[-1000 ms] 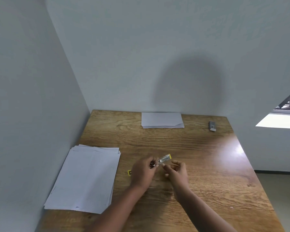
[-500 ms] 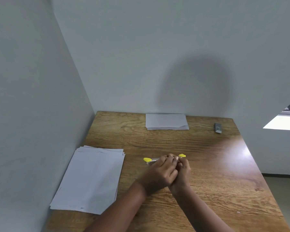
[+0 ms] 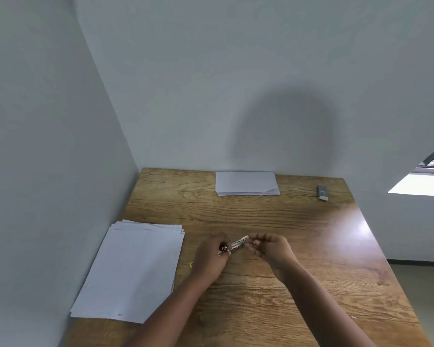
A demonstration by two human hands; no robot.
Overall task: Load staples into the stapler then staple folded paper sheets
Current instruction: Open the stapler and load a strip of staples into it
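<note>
A wood-grain table (image 3: 261, 296) stands in the corner of two pale grey walls, under my head camera. Near centre, my left hand (image 3: 211, 259) grips the hinge end of the small silver metal stapler with yellow plastic tips (image 3: 237, 244), fingers curled round it. My right hand (image 3: 271, 249) has its fingers curled at the stapler's far tip; whether they pinch the tip or a strip of staples I cannot tell. A yellow fragment (image 3: 191, 264) shows at the left hand's near-left edge, mostly hidden.

I judge the stapler light, rigid and smooth-sided, apt to slip or spring shut; it is best held by its rear body, well clear of the open channel. Staple strips are brittle and snap if bent, so I would pinch one by its long sides.

The flat stack of white sheets (image 3: 130, 271) lies left. The folded white paper (image 3: 246, 183) lies at the far edge, limp and easily shifted. A small grey block (image 3: 322, 192) sits far right.
</note>
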